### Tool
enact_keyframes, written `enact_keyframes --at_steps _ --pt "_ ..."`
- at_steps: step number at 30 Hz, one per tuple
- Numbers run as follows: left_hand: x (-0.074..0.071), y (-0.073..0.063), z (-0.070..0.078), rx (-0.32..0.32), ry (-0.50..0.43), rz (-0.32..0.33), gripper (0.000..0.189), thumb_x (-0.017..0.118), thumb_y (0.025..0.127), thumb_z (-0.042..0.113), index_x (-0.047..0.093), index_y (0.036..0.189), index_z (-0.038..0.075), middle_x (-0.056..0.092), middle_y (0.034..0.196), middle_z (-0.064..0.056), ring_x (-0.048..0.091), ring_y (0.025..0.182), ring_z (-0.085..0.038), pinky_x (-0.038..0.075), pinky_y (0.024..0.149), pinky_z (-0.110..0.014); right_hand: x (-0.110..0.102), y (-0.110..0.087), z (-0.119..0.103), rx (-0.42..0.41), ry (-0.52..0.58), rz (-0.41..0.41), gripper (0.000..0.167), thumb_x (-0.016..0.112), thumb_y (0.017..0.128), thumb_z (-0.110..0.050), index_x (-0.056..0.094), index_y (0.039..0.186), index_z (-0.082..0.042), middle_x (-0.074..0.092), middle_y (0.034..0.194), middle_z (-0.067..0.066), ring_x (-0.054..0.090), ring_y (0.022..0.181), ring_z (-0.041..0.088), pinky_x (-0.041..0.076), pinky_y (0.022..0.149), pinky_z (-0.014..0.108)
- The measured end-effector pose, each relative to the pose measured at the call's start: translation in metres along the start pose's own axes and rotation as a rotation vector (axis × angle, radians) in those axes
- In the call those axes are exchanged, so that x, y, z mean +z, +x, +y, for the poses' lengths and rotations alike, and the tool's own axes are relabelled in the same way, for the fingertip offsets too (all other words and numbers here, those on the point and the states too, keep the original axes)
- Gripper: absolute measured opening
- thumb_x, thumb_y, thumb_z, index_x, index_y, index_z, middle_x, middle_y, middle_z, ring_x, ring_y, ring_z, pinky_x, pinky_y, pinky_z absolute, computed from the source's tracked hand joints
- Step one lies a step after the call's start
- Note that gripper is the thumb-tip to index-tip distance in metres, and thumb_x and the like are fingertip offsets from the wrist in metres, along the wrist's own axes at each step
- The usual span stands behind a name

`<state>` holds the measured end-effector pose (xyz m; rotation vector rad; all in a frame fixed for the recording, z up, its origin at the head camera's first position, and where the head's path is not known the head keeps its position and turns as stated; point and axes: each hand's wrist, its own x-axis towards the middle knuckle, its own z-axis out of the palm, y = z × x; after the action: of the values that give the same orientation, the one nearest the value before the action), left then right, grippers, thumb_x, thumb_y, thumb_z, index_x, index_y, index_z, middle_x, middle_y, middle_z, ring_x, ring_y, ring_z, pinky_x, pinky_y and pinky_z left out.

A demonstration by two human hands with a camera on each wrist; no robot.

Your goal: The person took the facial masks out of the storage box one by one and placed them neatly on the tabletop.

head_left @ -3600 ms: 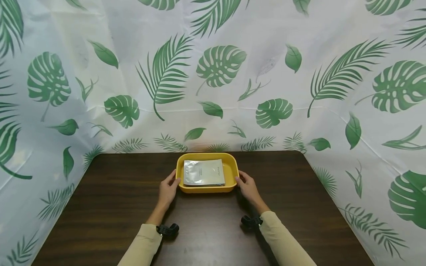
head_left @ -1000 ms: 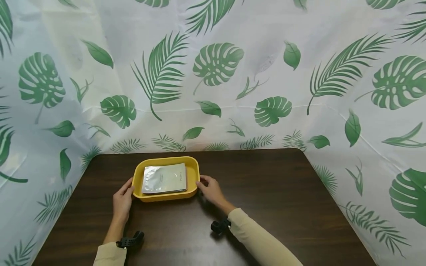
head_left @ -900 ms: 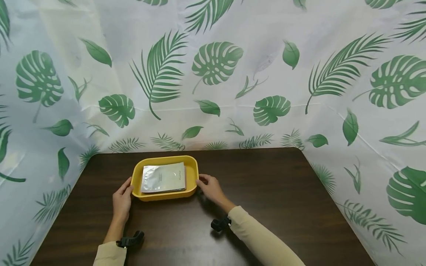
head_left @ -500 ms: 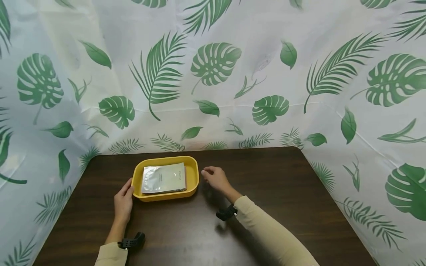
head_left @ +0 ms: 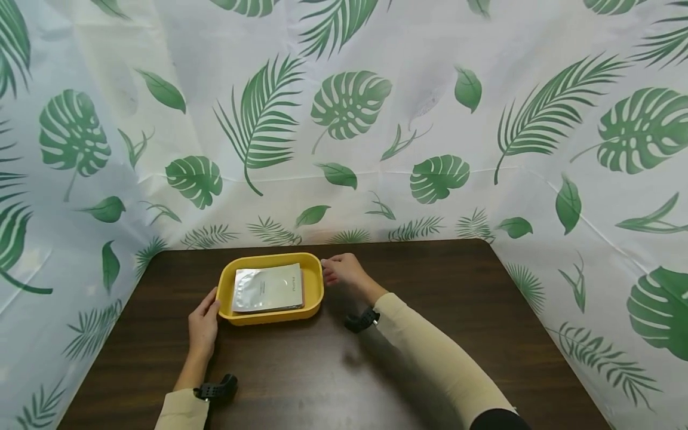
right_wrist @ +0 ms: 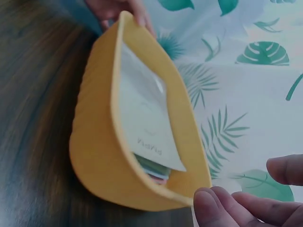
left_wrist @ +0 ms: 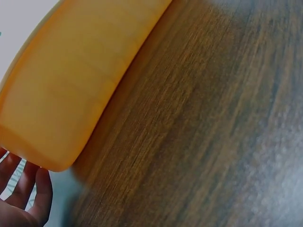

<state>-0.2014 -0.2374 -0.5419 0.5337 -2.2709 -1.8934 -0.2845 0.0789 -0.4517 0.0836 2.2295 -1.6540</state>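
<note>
A yellow plastic tray (head_left: pixel 263 319) lies toward the back left of the table. Inside it sits a stack of flat sachets, the top one silvery-white (head_left: pixel 269 288) with faint print; the right wrist view shows coloured edges (right_wrist: pixel 154 172) beneath. My left hand (head_left: pixel 203 325) holds the tray's left end, its fingertips (left_wrist: pixel 43 182) against the end wall in the left wrist view. At the opposite end my right hand (head_left: pixel 346 272) is loosely bent, fingertips right at the rim's far right corner. In the right wrist view one finger (right_wrist: pixel 286 169) stands apart from the others, with nothing between.
The dark wooden table (head_left: pixel 430 310) runs to a back edge just behind the tray. Beyond it hangs a white leaf-printed cloth (head_left: pixel 376 197), also along both sides. A black wrist device (head_left: pixel 216 389) sits on each forearm.
Over the last seconds the tray has moved left with both hands on it. Since then my right hand has let go and shifted toward the tray's far right corner; the left stays.
</note>
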Motion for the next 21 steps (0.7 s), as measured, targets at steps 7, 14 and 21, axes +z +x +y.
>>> enact_keyframes --at_steps 7,14,21 --pt "0.000 -0.002 0.002 -0.007 0.004 0.003 0.046 0.038 0.106 0.026 0.037 0.150 0.012 0.037 0.156 -0.003 0.034 0.143 -0.019 0.035 0.114 -0.031 0.006 0.010 -0.010 0.080 0.045 -0.050 0.043 0.056 0.100 -0.026 0.057 0.127 0.008 0.069 0.106 0.020 0.070 0.092 0.028 0.059 0.085 0.038" --pt "0.000 -0.002 0.002 -0.005 0.005 0.003 0.047 0.038 0.106 0.026 0.037 0.150 0.011 0.036 0.156 -0.004 0.033 0.144 -0.019 0.033 0.115 -0.034 0.016 0.018 -0.018 0.118 0.049 -0.068 0.042 0.055 0.100 -0.023 0.055 0.128 0.008 0.069 0.110 0.023 0.070 0.086 0.026 0.060 0.081 0.034" --pt "0.001 -0.001 0.000 0.006 0.000 0.011 0.046 0.039 0.106 0.024 0.038 0.150 0.010 0.037 0.156 -0.006 0.036 0.142 -0.021 0.040 0.098 -0.006 0.032 0.020 -0.025 0.136 0.072 -0.082 0.046 0.055 0.100 -0.023 0.050 0.133 0.009 0.064 0.119 0.027 0.067 0.103 0.035 0.056 0.092 0.041"
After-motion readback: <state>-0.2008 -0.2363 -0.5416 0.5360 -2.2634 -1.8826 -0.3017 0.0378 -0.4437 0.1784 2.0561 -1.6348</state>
